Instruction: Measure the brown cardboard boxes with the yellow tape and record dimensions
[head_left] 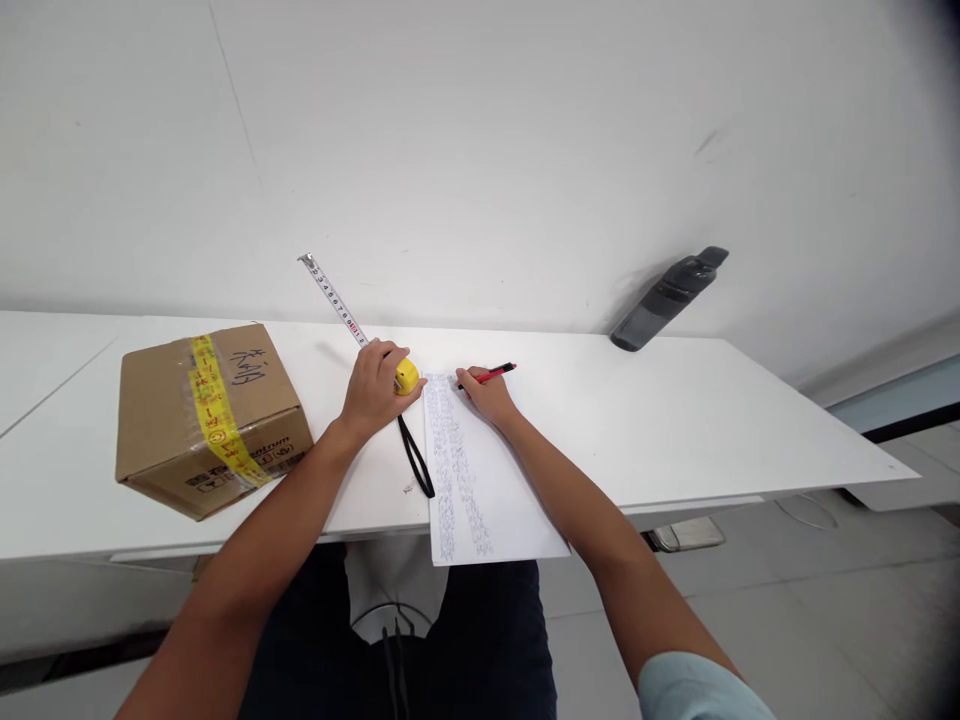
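Note:
My left hand (373, 385) is closed over a yellow tape measure (406, 376) resting on the white table (675, 420). Its white blade (334, 298) sticks out up and to the left, with the tip in the air in front of the wall. A black wrist strap (415, 456) trails from the tape measure toward me. My right hand (486, 393) grips a red pen (495, 374) with its tip on the top of a white sheet (517, 500) that carries two columns of handwriting. The sheet hangs slightly over the table's front edge.
A cardboard box (169, 410) sealed with yellow tape and marked with black handwriting sits on the left of the table. A dark grey bottle (667, 297) leans against the white wall at the back right. My legs and a chair base show below the table.

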